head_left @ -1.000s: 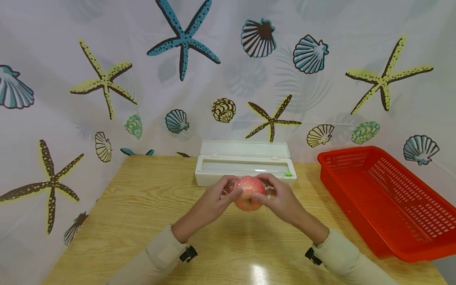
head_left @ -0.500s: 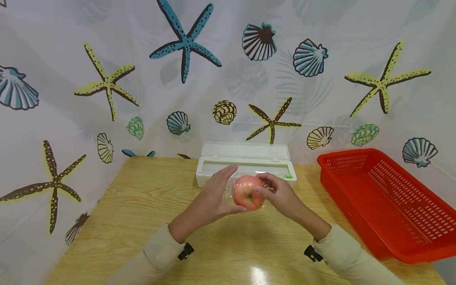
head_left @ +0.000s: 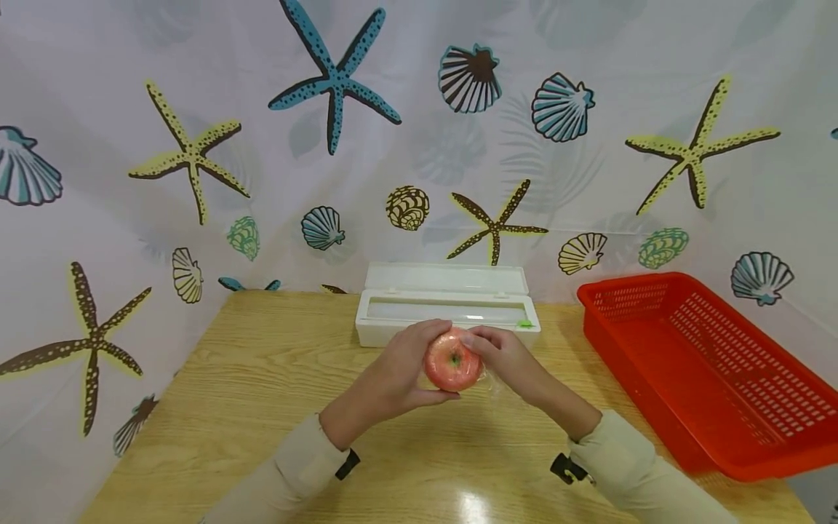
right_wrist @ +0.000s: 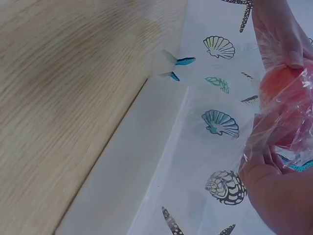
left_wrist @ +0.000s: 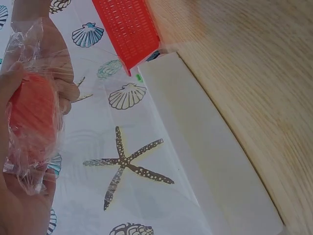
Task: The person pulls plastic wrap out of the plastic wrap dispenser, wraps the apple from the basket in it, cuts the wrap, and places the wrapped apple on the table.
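Observation:
A red apple (head_left: 453,364) in clear plastic wrap (right_wrist: 288,122) is held up over the middle of the table, its stem end facing the head camera. My left hand (head_left: 391,372) grips it from the left, fingers over the far side and thumb underneath. On the right, my right hand (head_left: 517,367) holds the apple's upper right side, thumb on top and the other fingers curled behind. Loose film bunches beyond the fruit's edges in the left wrist view, where the wrapped apple (left_wrist: 33,110) sits between both hands. A little wrap also trails below the right fingers.
Behind the hands, a white cling film dispenser (head_left: 376,336) stands with its lid raised and a green cutter piece at its right end. A red perforated basket (head_left: 681,415) occupies the table's right side. Patterned cloth (head_left: 366,182) hangs along the back of the wooden table (head_left: 262,378).
My left hand, spread off the apple half a second ago, now grips it with the film pressed in. The apple has turned, bringing its stem toward the centre. My right hand stays on it.

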Tool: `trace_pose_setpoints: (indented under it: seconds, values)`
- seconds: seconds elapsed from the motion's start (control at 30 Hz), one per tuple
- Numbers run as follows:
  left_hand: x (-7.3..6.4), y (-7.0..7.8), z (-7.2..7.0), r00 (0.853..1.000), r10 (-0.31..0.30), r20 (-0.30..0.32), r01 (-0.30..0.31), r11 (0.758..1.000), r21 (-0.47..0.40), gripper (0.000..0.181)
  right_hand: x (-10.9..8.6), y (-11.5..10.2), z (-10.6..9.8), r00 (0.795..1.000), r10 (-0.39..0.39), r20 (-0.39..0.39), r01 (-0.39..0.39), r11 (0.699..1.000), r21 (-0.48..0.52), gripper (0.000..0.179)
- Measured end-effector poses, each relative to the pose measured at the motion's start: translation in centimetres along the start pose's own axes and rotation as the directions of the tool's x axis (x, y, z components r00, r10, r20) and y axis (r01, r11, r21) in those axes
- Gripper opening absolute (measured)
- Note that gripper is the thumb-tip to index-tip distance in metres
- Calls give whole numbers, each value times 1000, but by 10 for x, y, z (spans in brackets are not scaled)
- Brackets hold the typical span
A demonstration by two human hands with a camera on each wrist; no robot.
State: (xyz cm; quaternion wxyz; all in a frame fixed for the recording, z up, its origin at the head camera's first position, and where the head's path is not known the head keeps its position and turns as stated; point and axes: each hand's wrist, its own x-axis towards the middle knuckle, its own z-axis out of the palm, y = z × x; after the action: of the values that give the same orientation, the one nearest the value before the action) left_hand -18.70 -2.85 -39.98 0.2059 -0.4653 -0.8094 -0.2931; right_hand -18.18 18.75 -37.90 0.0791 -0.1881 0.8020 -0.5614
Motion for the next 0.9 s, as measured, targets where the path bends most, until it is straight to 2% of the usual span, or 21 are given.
trace_pose_setpoints:
  seconds: [0.17,0.23,0.33,0.43,0.57,0.63,0.73,0.9]
  values:
    - [-3,0,2,1000,-28,6,28,995,-94,93,-2,-1,0,1000,-9,-12,7,989,-151,38]
    - [-5,0,4,998,-66,15,68,991,-117,94,-3,-1,0,999,-30,-29,22,975,-223,39]
    - [-8,1,7,989,-148,28,151,974,-170,95,-7,0,0,991,-111,-75,83,949,-306,36]
    - [-10,0,11,973,-224,49,229,939,-258,95,-12,0,-1,966,-246,-81,201,910,-362,36]
    - [-14,-3,17,955,-288,74,294,872,-391,91,-20,3,2,933,-358,20,337,854,-398,54]
    - [-16,-5,19,948,-309,80,312,845,-434,88,-23,6,6,924,-377,71,372,836,-404,62]
    - [-19,-8,23,940,-326,102,334,815,-474,86,-24,14,11,911,-398,105,404,817,-411,68]
    - [-20,-11,25,919,-363,157,391,774,-498,81,-24,24,13,903,-411,123,424,813,-399,78]
